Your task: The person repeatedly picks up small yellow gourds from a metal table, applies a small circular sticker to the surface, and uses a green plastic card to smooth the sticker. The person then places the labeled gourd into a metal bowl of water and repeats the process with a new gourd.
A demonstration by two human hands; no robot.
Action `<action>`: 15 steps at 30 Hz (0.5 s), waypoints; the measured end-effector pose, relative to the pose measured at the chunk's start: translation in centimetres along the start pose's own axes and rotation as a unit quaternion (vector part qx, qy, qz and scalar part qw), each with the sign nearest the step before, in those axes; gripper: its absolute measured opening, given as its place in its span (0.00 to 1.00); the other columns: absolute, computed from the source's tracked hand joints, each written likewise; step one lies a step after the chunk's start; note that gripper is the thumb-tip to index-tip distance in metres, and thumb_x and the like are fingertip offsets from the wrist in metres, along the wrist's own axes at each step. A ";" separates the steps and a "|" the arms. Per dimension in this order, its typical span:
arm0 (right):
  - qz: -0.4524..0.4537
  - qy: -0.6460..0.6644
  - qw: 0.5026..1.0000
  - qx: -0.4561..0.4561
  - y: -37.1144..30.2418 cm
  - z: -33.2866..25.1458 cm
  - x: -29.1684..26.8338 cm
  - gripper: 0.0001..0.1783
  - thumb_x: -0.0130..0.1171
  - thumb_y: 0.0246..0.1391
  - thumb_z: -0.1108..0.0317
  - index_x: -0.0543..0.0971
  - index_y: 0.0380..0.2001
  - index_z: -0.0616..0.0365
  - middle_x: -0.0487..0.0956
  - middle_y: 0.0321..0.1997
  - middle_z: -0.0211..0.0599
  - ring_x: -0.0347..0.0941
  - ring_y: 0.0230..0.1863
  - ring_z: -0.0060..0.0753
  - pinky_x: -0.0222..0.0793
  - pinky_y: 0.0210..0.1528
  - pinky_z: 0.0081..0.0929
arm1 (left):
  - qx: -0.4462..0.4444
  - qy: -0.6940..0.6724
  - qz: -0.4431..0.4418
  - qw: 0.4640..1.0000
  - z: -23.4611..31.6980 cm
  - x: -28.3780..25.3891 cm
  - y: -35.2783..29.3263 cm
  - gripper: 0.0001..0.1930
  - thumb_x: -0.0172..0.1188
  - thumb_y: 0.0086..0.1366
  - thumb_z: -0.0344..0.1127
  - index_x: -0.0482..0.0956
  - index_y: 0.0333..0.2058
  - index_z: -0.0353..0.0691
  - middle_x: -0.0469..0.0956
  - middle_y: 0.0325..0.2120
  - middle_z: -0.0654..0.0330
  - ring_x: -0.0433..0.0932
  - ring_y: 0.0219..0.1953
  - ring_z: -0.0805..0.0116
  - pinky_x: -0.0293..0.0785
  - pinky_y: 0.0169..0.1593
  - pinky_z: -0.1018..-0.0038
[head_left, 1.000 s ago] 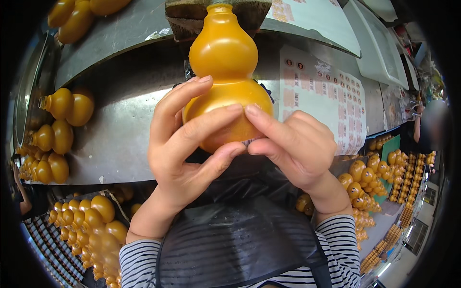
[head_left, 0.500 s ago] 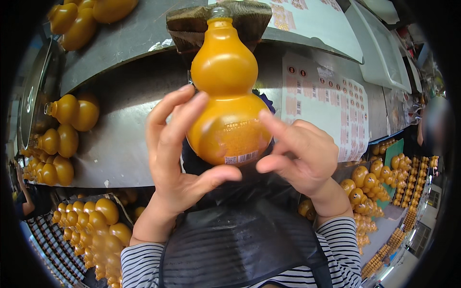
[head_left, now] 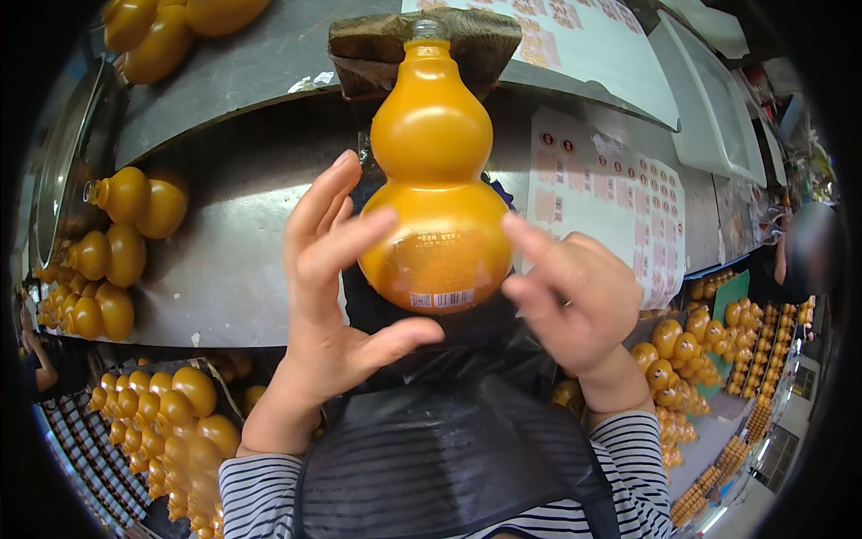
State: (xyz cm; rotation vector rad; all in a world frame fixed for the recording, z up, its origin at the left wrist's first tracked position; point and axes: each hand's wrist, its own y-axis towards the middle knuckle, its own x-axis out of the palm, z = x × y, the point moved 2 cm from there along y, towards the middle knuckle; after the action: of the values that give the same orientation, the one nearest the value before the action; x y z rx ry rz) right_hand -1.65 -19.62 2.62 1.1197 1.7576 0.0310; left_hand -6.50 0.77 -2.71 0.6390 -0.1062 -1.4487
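Hands: left hand (head_left: 325, 283) and right hand (head_left: 579, 301) apart, unclenched, flanking gourd bottle (head_left: 433, 242); contact unclear
Surface: grey metal table (head_left: 238, 278), printed sheet (head_left: 603, 202)
Room: orange bottles (head_left: 669, 368) massed both sides

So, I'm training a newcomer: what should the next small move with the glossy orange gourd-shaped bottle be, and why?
Perhaps curl the left hand around the bottle to steady it: neither that hand nor the right hand grips it, both have fingers parted about its lower bulb, where the clear barcoded label lies, and its neck rests on the brown wooden block.
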 end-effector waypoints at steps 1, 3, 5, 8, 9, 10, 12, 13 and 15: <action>-0.013 -0.012 1.000 -0.012 0.1 -0.5 0.5 0.25 0.70 0.43 0.63 0.82 0.49 0.52 0.72 0.18 0.26 0.62 0.15 0.24 0.59 0.17 0.21 | 0.013 -0.012 0.019 1.000 -0.1 0.2 -0.1 0.37 0.75 0.47 0.39 0.70 0.56 0.44 0.60 0.61 0.46 0.59 0.65 0.46 0.59 0.65 0.56; -0.042 -0.055 0.997 -0.036 -0.3 -0.5 0.9 0.27 0.68 0.46 0.56 0.81 0.49 0.59 0.70 0.16 0.27 0.62 0.16 0.27 0.59 0.20 0.24 | 0.028 -0.003 0.032 0.999 0.1 0.5 0.0 0.29 0.74 0.49 0.38 0.76 0.51 0.44 0.62 0.60 0.46 0.60 0.65 0.46 0.60 0.65 0.55; -0.043 -0.063 0.997 -0.032 -0.5 -0.2 1.1 0.27 0.68 0.46 0.55 0.81 0.49 0.58 0.71 0.17 0.26 0.62 0.16 0.27 0.59 0.21 0.24 | 0.011 0.016 0.045 0.999 1.0 0.8 0.5 0.21 0.73 0.49 0.35 0.82 0.44 0.43 0.66 0.58 0.47 0.64 0.62 0.46 0.61 0.64 0.56; -0.018 -0.038 0.999 -0.028 -1.0 0.4 1.4 0.27 0.68 0.45 0.56 0.81 0.49 0.56 0.67 0.16 0.26 0.60 0.15 0.25 0.57 0.19 0.23 | 0.033 0.041 0.030 0.998 1.2 1.2 0.8 0.22 0.73 0.49 0.35 0.81 0.45 0.43 0.67 0.57 0.47 0.65 0.61 0.45 0.62 0.63 0.56; -0.002 -0.034 0.999 -0.030 -1.2 0.5 1.7 0.27 0.69 0.45 0.56 0.81 0.49 0.54 0.63 0.14 0.25 0.58 0.15 0.24 0.55 0.17 0.23 | 0.029 0.036 0.031 0.998 1.1 1.2 0.6 0.24 0.73 0.48 0.35 0.81 0.47 0.44 0.67 0.57 0.47 0.65 0.61 0.45 0.63 0.63 0.56; 0.006 -0.029 0.999 -0.027 -1.3 0.5 1.8 0.27 0.69 0.44 0.57 0.82 0.49 0.53 0.61 0.14 0.24 0.57 0.14 0.23 0.55 0.16 0.22 | 0.025 0.035 0.030 0.999 1.1 1.2 0.5 0.24 0.73 0.48 0.35 0.81 0.47 0.44 0.67 0.57 0.47 0.66 0.61 0.45 0.64 0.62 0.56; 0.012 -0.014 1.000 -0.024 -1.2 0.3 1.9 0.27 0.69 0.44 0.57 0.82 0.49 0.52 0.60 0.13 0.24 0.56 0.14 0.23 0.54 0.15 0.22 | 0.016 0.036 0.031 0.999 1.1 1.0 0.2 0.25 0.73 0.48 0.35 0.81 0.47 0.44 0.68 0.57 0.47 0.66 0.60 0.46 0.64 0.62 0.56; 0.012 -0.007 1.000 -0.020 -1.1 0.2 1.8 0.27 0.69 0.44 0.57 0.82 0.49 0.52 0.60 0.13 0.24 0.56 0.14 0.23 0.54 0.15 0.22 | 0.019 0.027 0.030 0.999 1.0 0.8 0.1 0.24 0.72 0.48 0.36 0.81 0.47 0.44 0.68 0.56 0.47 0.67 0.60 0.46 0.64 0.62 0.56; -0.025 -0.021 0.999 -0.029 -0.9 0.0 1.2 0.28 0.69 0.45 0.56 0.81 0.49 0.57 0.69 0.16 0.26 0.61 0.16 0.25 0.58 0.19 0.22 | 0.025 0.010 0.029 0.999 0.7 0.5 0.0 0.24 0.71 0.49 0.37 0.82 0.48 0.45 0.69 0.56 0.48 0.68 0.59 0.47 0.65 0.61 0.57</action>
State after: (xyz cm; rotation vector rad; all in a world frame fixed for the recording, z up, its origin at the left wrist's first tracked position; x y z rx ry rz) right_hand -2.34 -19.30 1.27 1.0284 1.7356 0.0273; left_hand -6.70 0.06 -2.26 0.6852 -0.1446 -1.3861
